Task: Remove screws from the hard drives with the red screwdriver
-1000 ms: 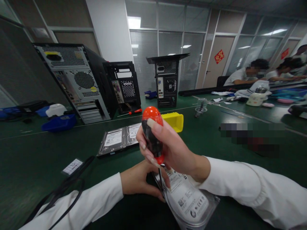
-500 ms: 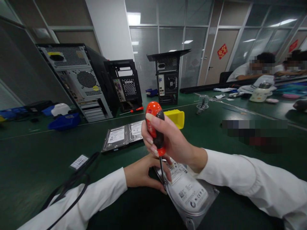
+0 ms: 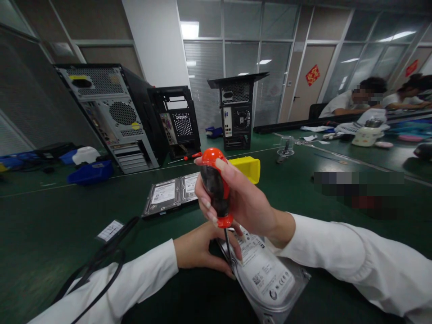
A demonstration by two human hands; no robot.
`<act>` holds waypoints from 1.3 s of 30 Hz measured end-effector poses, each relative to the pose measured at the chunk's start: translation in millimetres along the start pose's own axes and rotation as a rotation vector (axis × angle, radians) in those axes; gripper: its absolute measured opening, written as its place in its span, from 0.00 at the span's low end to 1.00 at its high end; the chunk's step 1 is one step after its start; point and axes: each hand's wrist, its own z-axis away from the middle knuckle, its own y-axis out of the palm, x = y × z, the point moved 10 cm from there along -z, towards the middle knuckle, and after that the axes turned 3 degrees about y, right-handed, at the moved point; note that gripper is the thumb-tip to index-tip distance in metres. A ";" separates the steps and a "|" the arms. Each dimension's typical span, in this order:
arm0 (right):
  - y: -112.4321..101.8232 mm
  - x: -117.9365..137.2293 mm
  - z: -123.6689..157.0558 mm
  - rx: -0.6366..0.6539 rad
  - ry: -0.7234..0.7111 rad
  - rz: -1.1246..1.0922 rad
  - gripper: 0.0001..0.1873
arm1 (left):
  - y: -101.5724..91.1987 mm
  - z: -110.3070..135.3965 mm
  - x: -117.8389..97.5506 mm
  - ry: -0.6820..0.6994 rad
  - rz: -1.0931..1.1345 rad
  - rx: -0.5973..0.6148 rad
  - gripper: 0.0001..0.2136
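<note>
My right hand (image 3: 241,198) is wrapped round the red-and-black handle of a screwdriver (image 3: 216,189), held upright. Its thin shaft runs down to the near left corner of a hard drive (image 3: 265,276) lying label-up on the green table. My left hand (image 3: 199,249) grips that drive at its left edge, fingers curled beside the screwdriver's tip. Both arms wear white sleeves.
Two more hard drives (image 3: 170,193) lie side by side further back, next to a yellow bin (image 3: 248,166). Three open computer cases (image 3: 114,114) stand behind, with a second red screwdriver (image 3: 191,156) and a blue bin (image 3: 89,172). A black cable (image 3: 101,261) lies left. People sit far right.
The screwdriver handle has turned slightly in my right hand and my fingers have shifted on it. My left hand stays on the drive. The view moved a little.
</note>
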 end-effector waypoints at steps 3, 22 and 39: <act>2.6 -0.8 -0.9 0.034 0.002 -0.019 0.15 | -0.1 0.3 0.2 -0.002 -0.004 0.006 0.13; 13.1 7.1 1.8 0.115 -0.011 -0.028 0.12 | -3.3 -0.2 -10.1 0.025 0.042 -0.043 0.14; 10.6 5.0 0.8 0.076 0.026 -0.026 0.14 | -3.2 0.9 -4.4 0.005 0.028 -0.059 0.15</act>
